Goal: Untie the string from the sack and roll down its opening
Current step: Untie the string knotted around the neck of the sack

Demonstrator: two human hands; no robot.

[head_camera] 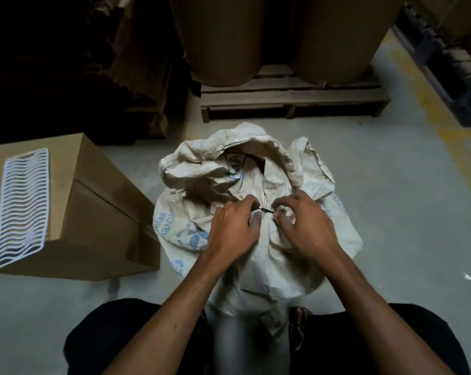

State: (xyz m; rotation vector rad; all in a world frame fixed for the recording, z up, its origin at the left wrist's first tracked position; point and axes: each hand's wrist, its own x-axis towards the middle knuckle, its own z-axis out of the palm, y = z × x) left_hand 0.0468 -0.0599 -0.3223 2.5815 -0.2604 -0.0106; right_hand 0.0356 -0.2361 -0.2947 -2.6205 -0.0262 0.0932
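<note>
A cream woven sack (258,255) with blue printing stands on the concrete floor right in front of me, its neck gathered tight and the loose top flopped away from me. A thin dark string (266,211) crosses the gathered neck. My left hand (233,228) pinches one end of the string with thumb and fingertips. My right hand (306,223) pinches the other end, fingers curled against the bunched fabric. A short stretch of string shows between the two hands; the knot itself is mostly hidden by my fingers.
A brown cardboard box (93,226) lies to the left with a white wire rack (23,207) on top. Behind the sack, a wooden pallet (291,100) carries two large brown paper rolls (223,39). Yellow floor marking (456,136) runs at the right. My dark-trousered knees flank the sack.
</note>
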